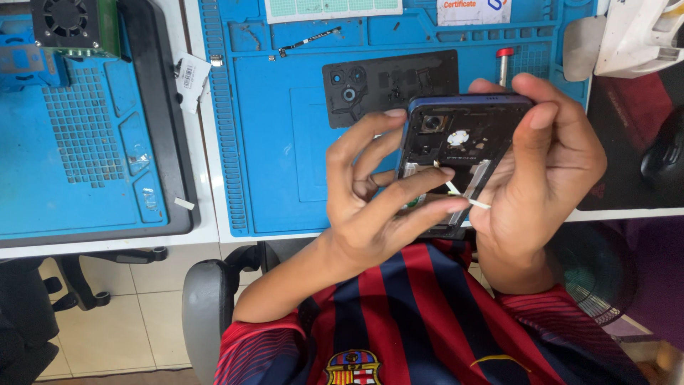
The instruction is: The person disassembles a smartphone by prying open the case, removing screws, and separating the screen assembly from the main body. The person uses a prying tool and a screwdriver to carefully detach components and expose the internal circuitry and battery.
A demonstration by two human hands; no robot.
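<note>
An opened phone (456,153) with a dark blue frame sits right of the frame's centre, its back off, showing dark inner plates, a camera module and a pale round patch. The right hand (541,178) grips its right edge. The left hand (377,199) pinches a thin white strip (467,196) over its lower part. Behind it, the black back cover (377,82) lies on a blue mat (271,142) on the white surface (206,228); a red-capped tool (504,64) rests farther back.

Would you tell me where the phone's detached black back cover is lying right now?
In the head view, the black back cover lies flat on the blue work mat, upper centre, just beyond the opened phone held in both hands, left of a red-capped tool.
</note>
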